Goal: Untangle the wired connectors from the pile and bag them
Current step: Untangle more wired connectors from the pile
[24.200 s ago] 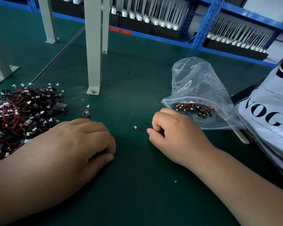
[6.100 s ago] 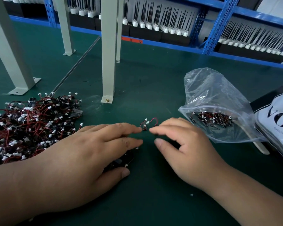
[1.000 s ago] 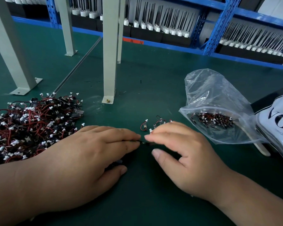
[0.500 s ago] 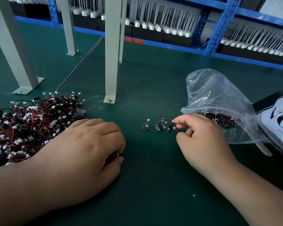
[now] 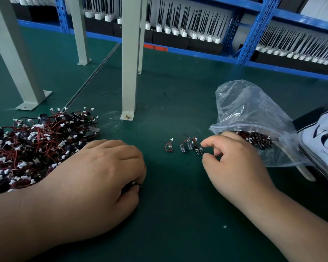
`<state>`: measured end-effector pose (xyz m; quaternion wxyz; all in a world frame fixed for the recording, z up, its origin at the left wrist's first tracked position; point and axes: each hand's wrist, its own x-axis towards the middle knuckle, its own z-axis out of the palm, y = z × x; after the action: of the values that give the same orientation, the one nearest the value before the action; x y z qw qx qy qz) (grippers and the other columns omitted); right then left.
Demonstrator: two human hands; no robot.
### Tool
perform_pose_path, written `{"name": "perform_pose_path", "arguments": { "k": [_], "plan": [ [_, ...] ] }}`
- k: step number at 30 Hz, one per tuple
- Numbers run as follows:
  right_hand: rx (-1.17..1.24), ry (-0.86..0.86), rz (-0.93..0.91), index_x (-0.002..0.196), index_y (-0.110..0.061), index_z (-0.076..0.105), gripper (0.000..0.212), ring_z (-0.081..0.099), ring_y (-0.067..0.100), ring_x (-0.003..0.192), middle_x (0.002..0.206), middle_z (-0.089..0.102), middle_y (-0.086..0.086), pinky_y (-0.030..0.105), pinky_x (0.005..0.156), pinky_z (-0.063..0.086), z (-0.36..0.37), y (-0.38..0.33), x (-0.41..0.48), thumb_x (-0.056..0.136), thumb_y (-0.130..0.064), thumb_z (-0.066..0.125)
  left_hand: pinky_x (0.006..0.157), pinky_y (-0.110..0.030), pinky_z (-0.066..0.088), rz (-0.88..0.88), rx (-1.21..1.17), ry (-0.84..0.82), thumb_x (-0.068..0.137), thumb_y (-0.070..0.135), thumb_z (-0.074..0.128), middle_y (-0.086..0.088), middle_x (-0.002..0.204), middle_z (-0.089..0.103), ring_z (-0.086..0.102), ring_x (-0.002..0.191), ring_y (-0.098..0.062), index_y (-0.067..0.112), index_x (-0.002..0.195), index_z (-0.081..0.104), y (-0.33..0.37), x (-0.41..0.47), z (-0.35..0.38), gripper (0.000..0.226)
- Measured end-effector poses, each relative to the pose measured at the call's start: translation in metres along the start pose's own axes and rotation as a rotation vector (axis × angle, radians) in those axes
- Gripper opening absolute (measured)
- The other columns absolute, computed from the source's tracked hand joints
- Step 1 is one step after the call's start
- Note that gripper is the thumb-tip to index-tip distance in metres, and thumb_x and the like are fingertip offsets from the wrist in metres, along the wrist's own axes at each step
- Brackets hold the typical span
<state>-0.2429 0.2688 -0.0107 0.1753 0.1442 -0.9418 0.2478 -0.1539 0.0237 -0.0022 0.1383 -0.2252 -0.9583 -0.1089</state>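
Green table (image 5: pixel 178 87): tangled pile (image 5: pixel 36 146) of red-and-black wired connectors, far left; left hand (image 5: pixel 95 178) curled beside it, gripping a small clump (image 5: pixel 134 184); four loose connectors (image 5: pixel 186 146) in a row, centre; right hand (image 5: pixel 233 163), forefinger and thumb parted, just beside the row's right end; clear bag (image 5: pixel 254 114), part-filled, right

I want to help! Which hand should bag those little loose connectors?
Probably the right hand: it sits beside the small black red-wired connectors and the clear plastic bag; the left hand grips a tangled bunch.
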Motion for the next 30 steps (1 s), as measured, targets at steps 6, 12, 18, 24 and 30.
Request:
{"name": "perform_pose_path", "arguments": {
  "k": [6,12,18,24,30],
  "plan": [
    [-0.034,-0.014,-0.018,0.088,-0.028,0.072,0.022,0.051,0.009,0.07,0.08,0.051,-0.012,0.033,0.062,0.047,-0.002,-0.003,-0.001,0.077,-0.011,0.062,0.079,-0.034,0.049,0.061,-0.05,0.023,0.088,0.037,0.049,0.02,0.092,0.054,0.055,0.088,-0.007,0.036,0.081,0.048,0.0,0.001,0.0,0.007],
    [-0.119,-0.048,-0.062,0.081,-0.017,0.074,0.013,0.054,0.013,0.081,0.084,0.056,-0.009,0.035,0.069,0.051,0.001,-0.004,-0.002,0.081,-0.015,0.061,0.079,-0.034,0.049,0.127,-0.061,0.061,0.093,0.038,0.047,0.02,0.09,0.054,0.055,0.086,-0.007,0.036,0.088,0.048,-0.001,0.002,0.003,0.006],
    [-0.142,-0.082,-0.058,0.089,-0.015,0.073,0.015,0.054,0.014,0.085,0.089,0.055,-0.01,0.036,0.074,0.051,0.003,-0.001,-0.001,0.085,-0.024,0.062,0.077,-0.034,0.051,0.187,-0.051,0.066,0.094,0.039,0.05,0.019,0.088,0.057,0.057,0.084,-0.01,0.037,0.092,0.056,-0.004,0.003,0.006,0.007],
    [0.026,-0.027,-0.319,0.088,-0.017,0.075,0.011,0.057,0.02,0.078,0.085,0.058,-0.004,0.039,0.068,0.05,-0.009,-0.014,-0.007,0.083,-0.012,0.066,0.078,-0.034,0.051,0.202,-0.055,0.099,0.091,0.042,0.052,0.019,0.086,0.057,0.058,0.082,-0.009,0.036,0.091,0.057,-0.005,0.004,0.007,0.008],
    [-0.01,-0.268,-0.807,0.079,-0.018,0.071,0.01,0.056,0.024,0.091,0.103,0.064,-0.001,0.041,0.079,0.043,-0.018,-0.042,-0.032,0.077,-0.026,0.074,0.068,-0.036,0.05,0.225,-0.077,0.173,0.087,0.04,0.058,0.014,0.076,0.053,0.054,0.071,-0.014,0.03,0.08,0.036,-0.003,0.006,0.006,0.025]
  ]
}}
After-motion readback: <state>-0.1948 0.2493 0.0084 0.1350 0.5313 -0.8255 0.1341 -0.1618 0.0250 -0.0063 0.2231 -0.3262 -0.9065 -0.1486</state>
